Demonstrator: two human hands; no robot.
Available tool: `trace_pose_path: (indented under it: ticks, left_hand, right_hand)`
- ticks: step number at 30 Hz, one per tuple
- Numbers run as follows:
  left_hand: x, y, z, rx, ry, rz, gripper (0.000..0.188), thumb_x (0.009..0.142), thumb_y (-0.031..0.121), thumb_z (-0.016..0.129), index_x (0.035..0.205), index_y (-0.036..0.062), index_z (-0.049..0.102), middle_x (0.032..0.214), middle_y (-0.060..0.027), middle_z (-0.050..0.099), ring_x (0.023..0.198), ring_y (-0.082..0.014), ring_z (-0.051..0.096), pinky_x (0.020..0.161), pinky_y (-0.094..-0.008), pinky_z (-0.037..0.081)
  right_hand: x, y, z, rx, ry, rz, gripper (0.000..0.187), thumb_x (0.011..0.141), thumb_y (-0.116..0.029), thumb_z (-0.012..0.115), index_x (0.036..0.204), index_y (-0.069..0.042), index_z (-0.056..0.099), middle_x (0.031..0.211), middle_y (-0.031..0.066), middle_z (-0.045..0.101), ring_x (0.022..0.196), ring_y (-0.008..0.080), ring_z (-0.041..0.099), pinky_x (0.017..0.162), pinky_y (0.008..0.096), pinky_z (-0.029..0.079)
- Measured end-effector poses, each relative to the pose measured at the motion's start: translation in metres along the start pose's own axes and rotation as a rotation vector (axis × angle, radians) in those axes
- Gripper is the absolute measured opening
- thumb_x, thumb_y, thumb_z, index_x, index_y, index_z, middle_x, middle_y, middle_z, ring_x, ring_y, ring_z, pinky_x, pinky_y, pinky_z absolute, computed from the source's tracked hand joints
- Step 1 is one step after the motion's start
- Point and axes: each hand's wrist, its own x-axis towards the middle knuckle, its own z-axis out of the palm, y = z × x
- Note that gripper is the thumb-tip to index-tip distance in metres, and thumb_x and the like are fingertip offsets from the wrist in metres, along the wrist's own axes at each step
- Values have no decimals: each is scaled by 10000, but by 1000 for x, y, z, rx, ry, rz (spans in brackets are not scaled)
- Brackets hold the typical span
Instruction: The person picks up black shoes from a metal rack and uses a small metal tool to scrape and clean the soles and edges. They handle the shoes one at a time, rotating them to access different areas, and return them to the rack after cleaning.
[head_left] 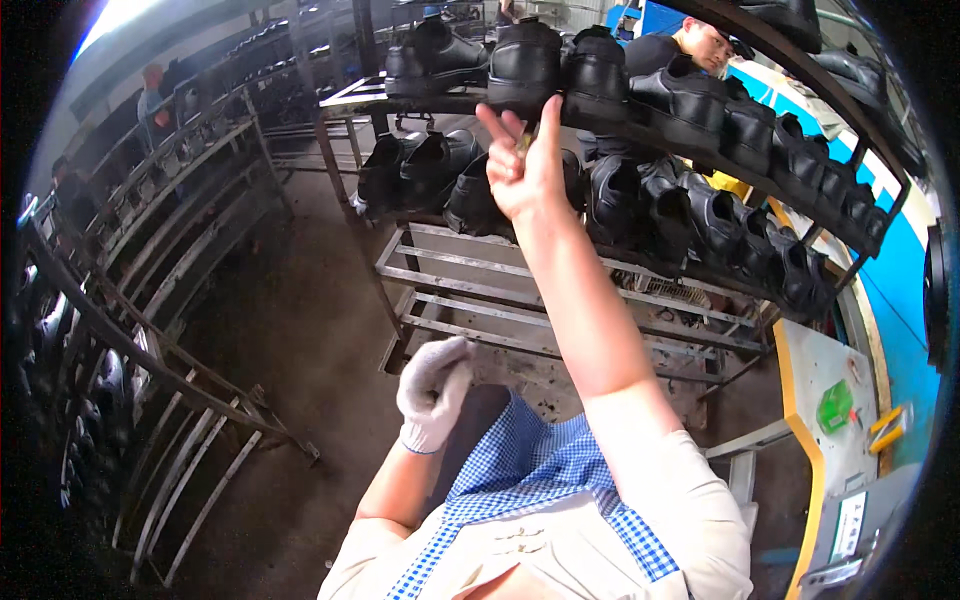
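My right hand [527, 165], bare, is raised in front of a metal shoe rack [470, 262]. Its fingers are spread apart, some stretched upward. A small yellowish glint shows among them; I cannot make out what it is. Just behind the fingertips stands a black shoe [525, 62], heel toward me, in the rack's upper row. Another black shoe [470, 195] sits on the shelf below, left of my wrist. My left hand [433, 392] wears a white knit glove and hangs low before my blue checked apron [505, 450]. Its fingers curl inward around a hollow with nothing visible in it.
Several black shoes fill two shelves curving off to the right. More racks [190, 225] stand on the left. On the right, a yellow-edged table [800, 400] carries a green container [836, 407]. Behind the rack is a person in dark clothing [655, 52].
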Motion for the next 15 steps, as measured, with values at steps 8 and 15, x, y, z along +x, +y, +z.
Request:
trace_pose_path:
  ticks: [8,15]
  left_hand:
    - [129,8,-27,333,-8,355,427,872,-46,604,1291,-2,538,1251,-127,582,1125,-212,590,938,-326,488]
    - [317,54,9,946,331,856,711,880,373,671,1432,21,393,1410,-224,457,1282,-391,468,1061,-450,400]
  right_hand:
    - [-104,7,-102,-515,-63,70,320,998,-364,541,861,-89,629,666,31,613,374,42,362,352,208,231]
    - [-176,11,-195,-705,80,215,273,999,-281,539,869,-68,651,649,16,613,411,23,402,366,175,279]
